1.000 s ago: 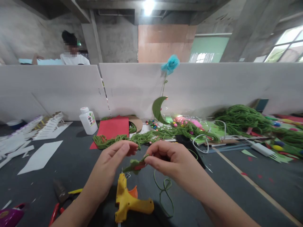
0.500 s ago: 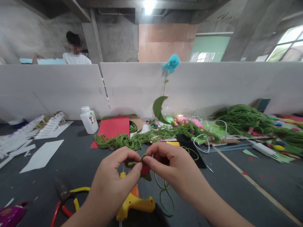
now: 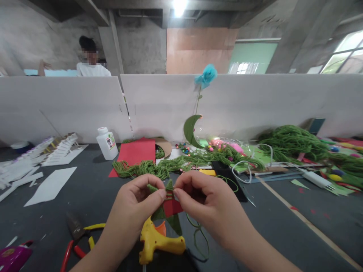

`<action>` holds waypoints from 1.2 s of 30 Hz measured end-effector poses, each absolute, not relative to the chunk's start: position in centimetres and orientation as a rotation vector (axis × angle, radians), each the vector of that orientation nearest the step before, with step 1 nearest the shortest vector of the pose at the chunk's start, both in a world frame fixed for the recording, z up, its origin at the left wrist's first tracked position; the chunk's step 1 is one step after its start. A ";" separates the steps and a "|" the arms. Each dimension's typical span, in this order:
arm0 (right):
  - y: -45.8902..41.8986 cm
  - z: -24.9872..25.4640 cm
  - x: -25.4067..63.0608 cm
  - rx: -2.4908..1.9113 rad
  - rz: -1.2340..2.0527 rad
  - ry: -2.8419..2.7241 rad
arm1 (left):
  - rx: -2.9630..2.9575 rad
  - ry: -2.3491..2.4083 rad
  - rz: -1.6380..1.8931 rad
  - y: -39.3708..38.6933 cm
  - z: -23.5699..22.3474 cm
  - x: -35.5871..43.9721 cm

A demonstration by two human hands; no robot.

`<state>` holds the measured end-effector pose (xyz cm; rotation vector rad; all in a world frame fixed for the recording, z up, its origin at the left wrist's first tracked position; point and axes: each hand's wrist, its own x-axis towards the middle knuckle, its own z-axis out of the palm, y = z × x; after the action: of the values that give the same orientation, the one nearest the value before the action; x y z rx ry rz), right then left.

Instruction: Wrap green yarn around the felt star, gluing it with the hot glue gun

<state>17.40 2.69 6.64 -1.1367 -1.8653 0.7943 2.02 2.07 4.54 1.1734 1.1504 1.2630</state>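
Note:
Between my two hands is a green star-shaped piece [image 3: 174, 223], which looks like felt, with a red patch [image 3: 172, 208] on its middle. Strands of green yarn cross the star near its top point. My left hand [image 3: 133, 207] is closed, its thumb and fingers pinching the star's left side. From the right, my right hand [image 3: 208, 196] pinches at the upper edge; whether it grips star, yarn or both is hidden. A loose loop of green yarn [image 3: 194, 237] hangs down to the table. Just below the star lies a yellow glue gun [image 3: 163, 243].
Pliers [image 3: 76, 228] with red and yellow handles lie at left, near a purple tool [image 3: 15, 257]. Behind stand a white bottle [image 3: 107, 145], red sheet [image 3: 137, 151], yarn bundles [image 3: 144, 169] and a green crescent [image 3: 190, 130] with a blue flower [image 3: 207, 76]. A person [image 3: 92, 68] is beyond the partition.
The star has turned so that its red patch and lower points show more fully. My hands stay close together, with the fingertips slightly further apart.

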 end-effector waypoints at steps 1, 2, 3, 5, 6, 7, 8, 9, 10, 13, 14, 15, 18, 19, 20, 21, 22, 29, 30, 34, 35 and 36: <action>2.7 6.8 17.5 -1.132 0.847 -1.845 | 1.159 1.130 1.270 2.0 4.6 2.1; 2.7 6.9 17.6 -1.123 0.903 -1.825 | 1.149 1.112 1.282 2.0 4.7 2.1; 2.8 7.1 17.7 -1.109 0.961 -1.807 | 1.143 1.095 1.294 2.0 4.7 2.2; 3.0 7.2 18.0 -1.079 1.073 -1.762 | 1.136 1.063 1.316 2.0 4.8 2.3; 3.2 7.2 18.2 -1.058 1.131 -1.739 | 1.137 1.043 1.314 2.0 4.8 2.3; 3.3 7.2 18.3 -1.035 1.189 -1.722 | 1.133 1.016 1.307 2.1 4.7 2.3; 3.6 7.2 18.5 -1.012 1.244 -1.712 | 1.124 0.984 1.300 2.1 4.7 2.3; 3.8 7.1 18.7 -0.990 1.294 -1.711 | 1.108 0.949 1.299 2.1 4.7 2.3; 4.0 7.0 18.8 -0.964 1.338 -1.716 | 1.087 0.917 1.300 2.1 4.7 2.3; 4.6 6.5 19.1 -0.880 1.462 -1.736 | 1.026 0.857 1.297 2.1 4.6 2.4; 4.8 6.3 19.1 -0.850 1.498 -1.730 | 1.016 0.844 1.284 2.1 4.6 2.4; 4.9 6.2 19.2 -0.828 1.521 -1.720 | 1.009 0.831 1.264 2.2 4.6 2.4; 5.1 6.1 19.2 -0.791 1.526 -1.685 | 1.007 0.789 1.203 2.4 4.5 2.3; 5.1 6.1 19.2 -0.793 1.516 -1.680 | 1.018 0.779 1.188 2.5 4.5 2.3; 5.1 6.2 19.2 -0.801 1.508 -1.679 | 1.034 0.774 1.176 2.6 4.4 2.2; 5.0 6.3 19.2 -0.813 1.500 -1.682 | 1.051 0.776 1.171 2.6 4.4 2.2; 5.0 6.4 19.2 -0.830 1.491 -1.689 | 1.066 0.781 1.173 2.7 4.5 2.1; 4.4 6.8 19.1 -0.964 1.395 -1.752 | 1.117 0.934 1.128 2.6 4.6 2.1; 4.3 6.8 19.0 -0.982 1.363 -1.757 | 1.123 0.962 1.141 2.6 4.5 2.2; 3.8 6.9 18.5 -1.071 1.220 -1.727 | 1.098 0.999 1.269 2.8 4.3 2.2; 3.7 7.0 18.4 -1.090 1.194 -1.716 | 1.090 1.001 1.296 2.8 4.2 2.2; 3.5 7.0 18.2 -1.101 1.173 -1.710 | 1.079 1.007 1.319 2.8 4.1 2.2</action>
<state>18.17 3.52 6.98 -1.1013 -1.7103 1.1729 2.21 2.85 4.07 1.0792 1.0073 1.3189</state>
